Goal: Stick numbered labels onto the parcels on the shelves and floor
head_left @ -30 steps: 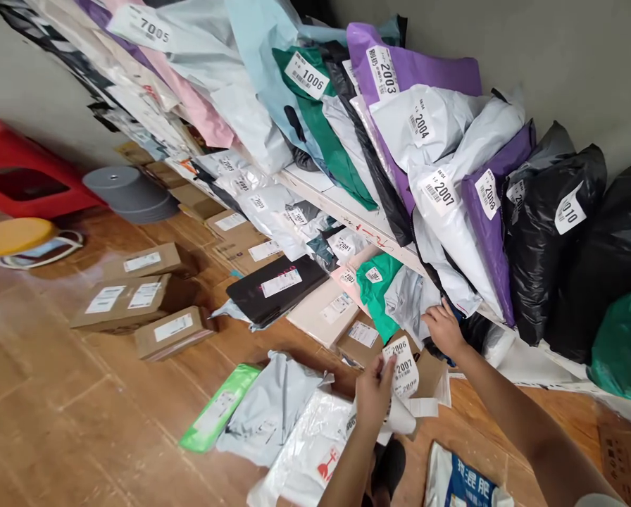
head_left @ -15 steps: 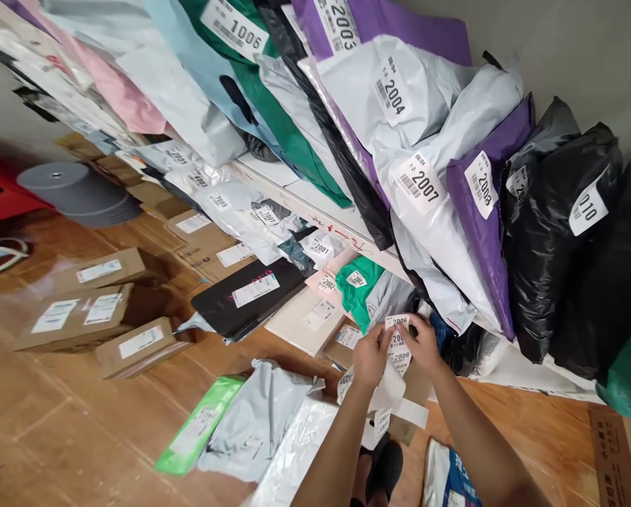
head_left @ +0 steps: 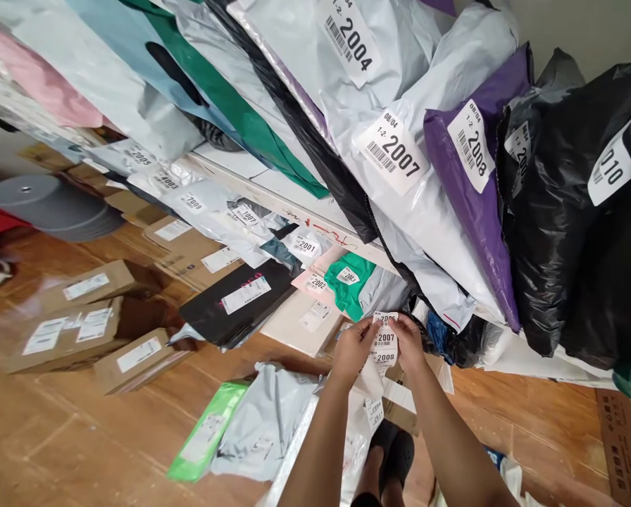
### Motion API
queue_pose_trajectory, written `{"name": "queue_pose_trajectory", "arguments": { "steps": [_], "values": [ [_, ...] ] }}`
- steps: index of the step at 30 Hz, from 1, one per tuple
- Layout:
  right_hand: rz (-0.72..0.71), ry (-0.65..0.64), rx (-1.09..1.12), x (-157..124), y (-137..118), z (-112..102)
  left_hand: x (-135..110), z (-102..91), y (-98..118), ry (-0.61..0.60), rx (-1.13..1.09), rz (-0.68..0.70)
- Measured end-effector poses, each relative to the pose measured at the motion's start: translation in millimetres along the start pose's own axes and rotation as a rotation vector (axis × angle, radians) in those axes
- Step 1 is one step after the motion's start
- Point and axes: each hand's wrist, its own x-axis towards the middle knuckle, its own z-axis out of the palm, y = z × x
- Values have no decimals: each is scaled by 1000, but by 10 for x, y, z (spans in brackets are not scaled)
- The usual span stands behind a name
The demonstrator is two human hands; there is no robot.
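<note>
- Holding a label strip (head_left: 386, 339) with both hands at the lower centre of the frame, near the shelf's lower bags
- Pinching its left edge near the upper end with the left hand (head_left: 353, 348), narrowly, between thumb and fingers
- Pinching the right edge near the same end with the right hand (head_left: 409, 343), likewise narrowly, and partly covering the top label
- Reading 2007 and 2008 on the labels exposed between the hands; finding the rest of the strip curling loosely below
- Being unable to tell the exact contact of the partly hidden fingers
- Noting, just above the hands, a grey bag (head_left: 384, 292) beside a green bag (head_left: 353, 296) and, farther left, a pink bag (head_left: 308, 282) marked 2002
- Observing a white shelf (head_left: 294, 211) slanting from upper left towards lower right
- Identifying on it, at the upper right, a white bag (head_left: 426, 204) marked 2007, a purple bag (head_left: 492, 232) marked 2008 and a black bag (head_left: 545, 211) with a partly hidden number
- Counting three brown boxes (head_left: 72, 345) on the wooden floor (head_left: 56, 436) at the left
- Recording a bright green packet (head_left: 225, 405) touching a grey-blue mailer (head_left: 265, 415) at the lower centre
- Standing in dark shoes (head_left: 400, 454) at the bottom centre
</note>
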Motion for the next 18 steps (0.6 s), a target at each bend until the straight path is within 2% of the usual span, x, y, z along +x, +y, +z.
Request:
{"name": "queue_pose_trajectory", "arguments": {
  "steps": [5,9,13,18],
  "values": [
    [1,43,-39,64,60,-24,6,104,0,103,55,-122],
    [-86,152,-187,165,217,-13,-19,91,5,165,130,-226],
    [-158,222,-291,279,338,45,-132,10,-10,84,144,-241],
    [-234,271,-421,259,332,75,-508,-128,-7,-82,118,-158]
  ]
}}
